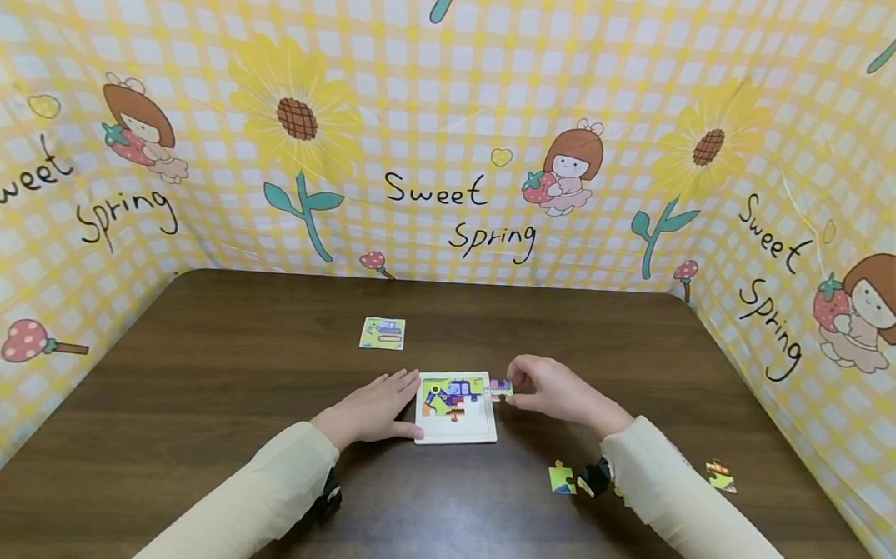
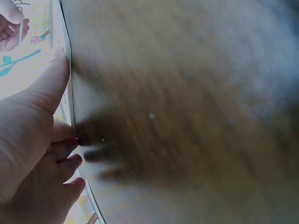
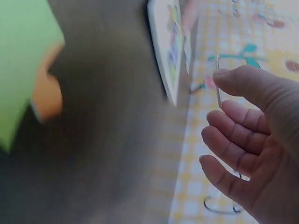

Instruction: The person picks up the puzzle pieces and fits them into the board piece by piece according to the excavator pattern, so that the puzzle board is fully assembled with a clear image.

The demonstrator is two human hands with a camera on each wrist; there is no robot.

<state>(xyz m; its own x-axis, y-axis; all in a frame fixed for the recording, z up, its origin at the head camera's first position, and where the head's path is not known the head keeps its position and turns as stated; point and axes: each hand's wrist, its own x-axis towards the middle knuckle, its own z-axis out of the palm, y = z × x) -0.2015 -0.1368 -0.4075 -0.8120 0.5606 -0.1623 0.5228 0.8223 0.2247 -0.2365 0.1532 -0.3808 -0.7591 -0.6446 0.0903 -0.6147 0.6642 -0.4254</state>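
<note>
A white puzzle tray [image 1: 475,431] lies on the table, partly filled with joined jigsaw pieces [image 1: 452,396] that show a colourful vehicle. My left hand [image 1: 373,405] rests flat along the tray's left edge, thumb at the lower corner and fingers at the upper one. My right hand [image 1: 556,388] pinches a puzzle piece [image 1: 500,388] between thumb and index finger, at the tray's right edge. Seen edge-on in the right wrist view, that piece [image 3: 218,88] is a thin line under the thumb tip, while the other fingers curl loosely.
A small picture card [image 1: 382,333] lies behind the tray. Loose puzzle pieces lie to the right: one [image 1: 561,478] near my right wrist, another [image 1: 721,475] beyond the sleeve, and one partly hidden under the forearm. A checked cloth [image 1: 439,146] surrounds the brown table [image 1: 265,330].
</note>
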